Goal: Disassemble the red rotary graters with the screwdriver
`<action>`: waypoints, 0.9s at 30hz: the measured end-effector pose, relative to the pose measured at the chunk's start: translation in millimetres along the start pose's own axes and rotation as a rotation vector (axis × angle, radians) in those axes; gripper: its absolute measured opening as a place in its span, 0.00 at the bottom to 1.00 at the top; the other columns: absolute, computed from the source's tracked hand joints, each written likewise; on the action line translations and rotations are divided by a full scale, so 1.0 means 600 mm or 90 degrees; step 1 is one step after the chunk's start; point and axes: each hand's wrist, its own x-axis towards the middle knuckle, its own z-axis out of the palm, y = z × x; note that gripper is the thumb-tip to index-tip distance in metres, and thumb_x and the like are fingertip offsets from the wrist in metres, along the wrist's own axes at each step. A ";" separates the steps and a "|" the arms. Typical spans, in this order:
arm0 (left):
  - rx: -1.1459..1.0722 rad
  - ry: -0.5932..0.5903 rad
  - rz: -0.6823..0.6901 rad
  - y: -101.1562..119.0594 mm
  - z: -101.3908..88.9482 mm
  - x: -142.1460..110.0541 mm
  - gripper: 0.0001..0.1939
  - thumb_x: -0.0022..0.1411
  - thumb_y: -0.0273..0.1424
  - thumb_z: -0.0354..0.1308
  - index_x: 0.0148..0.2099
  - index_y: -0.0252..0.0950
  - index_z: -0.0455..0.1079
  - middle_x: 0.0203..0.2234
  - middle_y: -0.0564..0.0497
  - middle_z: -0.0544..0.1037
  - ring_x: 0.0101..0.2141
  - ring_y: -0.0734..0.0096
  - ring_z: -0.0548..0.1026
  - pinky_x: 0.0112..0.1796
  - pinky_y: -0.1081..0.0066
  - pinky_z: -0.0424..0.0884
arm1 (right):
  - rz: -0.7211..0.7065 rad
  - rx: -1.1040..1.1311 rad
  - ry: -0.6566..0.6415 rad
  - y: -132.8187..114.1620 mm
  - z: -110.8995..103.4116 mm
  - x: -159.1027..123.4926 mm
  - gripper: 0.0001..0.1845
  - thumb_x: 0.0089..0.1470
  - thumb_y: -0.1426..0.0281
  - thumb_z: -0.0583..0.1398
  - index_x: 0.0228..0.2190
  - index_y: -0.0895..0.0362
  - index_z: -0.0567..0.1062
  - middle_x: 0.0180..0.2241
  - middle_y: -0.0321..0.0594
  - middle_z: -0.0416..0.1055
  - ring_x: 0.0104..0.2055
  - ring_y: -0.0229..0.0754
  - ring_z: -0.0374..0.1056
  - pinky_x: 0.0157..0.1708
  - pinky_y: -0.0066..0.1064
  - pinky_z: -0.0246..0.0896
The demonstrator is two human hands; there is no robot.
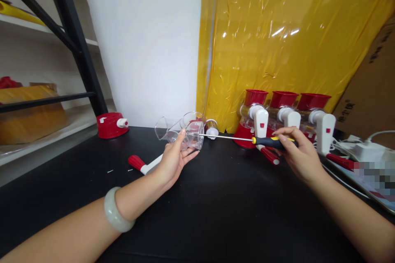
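My left hand (173, 160) holds the clear housing (193, 133) just above the black tabletop (216, 213), near the middle of my view, thumb laid along its near side and fingers loosely spread underneath. My right hand (298, 152) pinches the rear of the screwdriver (268, 143) between thumb and fingers, its thin metal shaft running level to the housing's squared end; whether the tip sits in a hole there I cannot tell. The housing looks like moulded plastic: light, stiff, glassy-smooth, so probably slippery and apt to crack or scratch if forced. I'd judge the tubular body the safest hold, leaving the thin flared rims unsqueezed. The screwdriver's dark, yellow-trimmed handle seems grippier, and the handle end is the place to take it. Behind the housing lies a perforated metal drum (211, 125) with a white end; left of my wrist rests a white crank with a ribbed red grip (135, 162); farther left stands a glossy, round red base (112, 126).
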 end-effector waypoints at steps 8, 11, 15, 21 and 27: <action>-0.004 0.006 0.002 0.000 0.000 0.002 0.22 0.56 0.41 0.64 0.49 0.35 0.68 0.43 0.42 0.79 0.41 0.63 0.79 0.45 0.61 0.76 | 0.003 0.048 -0.041 0.002 -0.002 -0.002 0.13 0.52 0.58 0.62 0.35 0.53 0.72 0.28 0.36 0.68 0.21 0.37 0.63 0.16 0.29 0.60; -0.001 0.002 0.002 0.001 0.001 0.002 0.21 0.56 0.41 0.63 0.48 0.35 0.69 0.42 0.42 0.79 0.40 0.63 0.79 0.45 0.61 0.76 | 0.011 0.031 -0.038 0.003 -0.003 -0.003 0.13 0.54 0.57 0.60 0.35 0.53 0.72 0.27 0.35 0.67 0.20 0.37 0.63 0.16 0.30 0.61; -0.011 0.027 0.003 0.002 0.002 0.000 0.22 0.56 0.40 0.64 0.50 0.36 0.67 0.42 0.43 0.79 0.39 0.64 0.80 0.45 0.60 0.76 | 0.004 -0.028 -0.045 0.001 -0.005 -0.003 0.17 0.59 0.53 0.54 0.36 0.53 0.71 0.21 0.34 0.65 0.19 0.38 0.63 0.18 0.31 0.60; 0.000 0.017 0.000 0.001 0.004 0.001 0.21 0.57 0.41 0.63 0.49 0.35 0.68 0.44 0.41 0.78 0.41 0.62 0.79 0.44 0.61 0.76 | 0.023 -0.110 -0.023 -0.008 0.001 -0.003 0.17 0.55 0.52 0.57 0.36 0.53 0.69 0.18 0.31 0.62 0.16 0.35 0.59 0.14 0.28 0.55; -0.013 0.045 0.001 0.003 0.006 0.002 0.26 0.57 0.41 0.63 0.54 0.37 0.63 0.49 0.41 0.76 0.41 0.63 0.80 0.44 0.59 0.77 | -0.014 -0.058 -0.003 -0.005 0.004 -0.003 0.18 0.51 0.55 0.62 0.38 0.52 0.67 0.26 0.33 0.66 0.21 0.35 0.63 0.19 0.28 0.61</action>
